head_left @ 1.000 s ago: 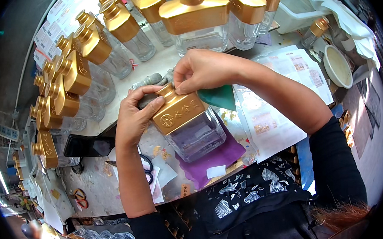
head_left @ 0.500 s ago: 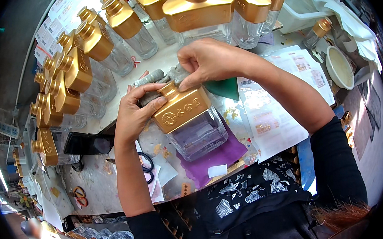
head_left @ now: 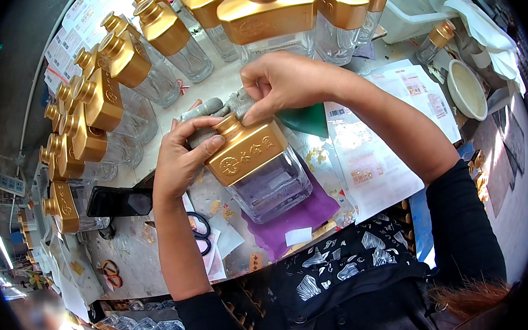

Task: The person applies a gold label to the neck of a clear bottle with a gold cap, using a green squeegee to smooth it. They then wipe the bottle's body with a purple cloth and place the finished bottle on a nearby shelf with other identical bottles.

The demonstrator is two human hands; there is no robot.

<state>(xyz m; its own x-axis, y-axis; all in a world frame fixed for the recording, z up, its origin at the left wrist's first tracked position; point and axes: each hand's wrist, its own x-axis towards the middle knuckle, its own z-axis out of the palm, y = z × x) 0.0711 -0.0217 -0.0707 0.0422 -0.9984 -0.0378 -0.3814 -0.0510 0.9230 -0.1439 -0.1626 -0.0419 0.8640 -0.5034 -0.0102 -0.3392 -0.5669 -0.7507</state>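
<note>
Square glass bottle (head_left: 270, 186) with gold shoulder cap (head_left: 246, 156), tilted on purple cloth (head_left: 293, 215) at near edge of surface (head_left: 220, 84). Left hand (head_left: 180, 159) grip closed round cap's left end, fingers curled over top. Right hand (head_left: 285, 79) pinching shut at bottle neck (head_left: 231, 124), over grey cloth (head_left: 210, 107). Rows of identical gold-capped bottles (head_left: 161, 43) behind.

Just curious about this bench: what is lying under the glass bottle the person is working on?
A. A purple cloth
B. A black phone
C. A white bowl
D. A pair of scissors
A: the bottle with the gold top rests on a purple cloth, while the left hand grips the gold top and the right hand is at its neck.
</note>
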